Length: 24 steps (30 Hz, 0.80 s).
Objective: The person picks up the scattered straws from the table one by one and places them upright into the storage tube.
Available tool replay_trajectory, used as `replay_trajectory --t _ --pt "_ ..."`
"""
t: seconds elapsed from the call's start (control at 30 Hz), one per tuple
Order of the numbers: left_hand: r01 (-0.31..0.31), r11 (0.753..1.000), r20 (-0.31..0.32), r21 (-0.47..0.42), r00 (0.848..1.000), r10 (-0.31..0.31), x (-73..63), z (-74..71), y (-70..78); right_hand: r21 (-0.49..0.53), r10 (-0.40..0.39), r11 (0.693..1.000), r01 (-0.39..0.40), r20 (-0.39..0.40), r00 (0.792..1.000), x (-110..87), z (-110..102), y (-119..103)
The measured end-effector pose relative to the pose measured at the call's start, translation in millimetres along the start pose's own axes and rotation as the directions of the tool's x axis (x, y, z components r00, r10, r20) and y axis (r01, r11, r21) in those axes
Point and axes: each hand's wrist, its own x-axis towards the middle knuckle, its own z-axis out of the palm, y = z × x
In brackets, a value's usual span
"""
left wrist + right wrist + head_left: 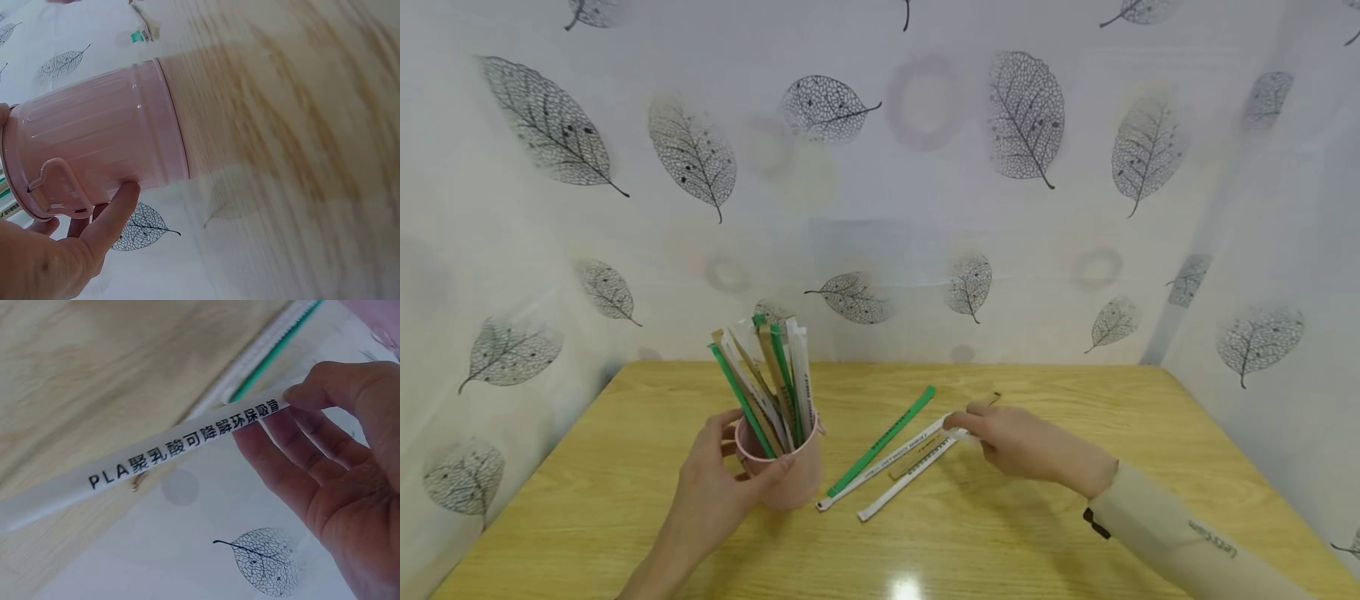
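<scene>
My left hand (715, 479) grips the rim and side of a small pink bucket (797, 479), thumb on the near side. Several paper-wrapped straws (778, 383), green, brown and white, stand in it, leaning different ways. The left wrist view shows the bucket's pink handle (65, 181) beside my fingers. My right hand (1015, 442) pinches one end of a white wrapped straw (181, 447) printed with PLA and Chinese characters. Close by on the table lie a green wrapped straw (883, 442), another white one (883, 468) and a brown one (917, 458), partly hidden.
The wood-grain table (805, 558) ends at a pale wall covering (880, 192) printed with leaves, at the back and both sides. A dark tip (996, 397) shows just beyond my right hand. The loose straws lie slantwise right of the bucket.
</scene>
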Motion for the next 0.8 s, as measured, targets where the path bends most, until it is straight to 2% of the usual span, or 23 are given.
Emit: replay_trajectory --t 0.17,0.3,0.43,0.57,0.67,0.8 --pt "-0.017 1.000 -0.019 0.023 1.000 0.018 -0.1 0.1 -0.3 0.130 -0.008 0.991 0.022 -0.109 0.994 10.9 -17 -1" --pt "-0.021 0.999 -0.017 0.024 1.000 0.022 -0.1 0.4 -0.8 0.239 -0.010 0.968 0.071 -0.247 0.969 22.0 -27 -3" --pt "-0.011 1.000 -0.009 0.023 1.000 0.011 0.0 0.4 -0.6 0.293 0.015 0.950 0.113 -0.401 0.916 33.3 -35 -7" --pt "-0.009 1.000 -0.011 0.027 1.000 0.009 -0.1 0.5 -0.3 0.364 0.072 0.919 0.150 -0.531 0.844 43.5 -42 -15" --pt "-0.008 0.999 -0.014 0.031 1.000 0.009 -0.1 0.7 0.0 0.426 0.119 0.886 0.182 -0.588 0.800 51.4 -48 -21" --pt "-0.003 1.000 -0.009 0.026 1.000 0.004 -0.3 0.3 0.4 0.486 0.158 0.845 0.223 -0.626 0.764 62.2 -57 -31"
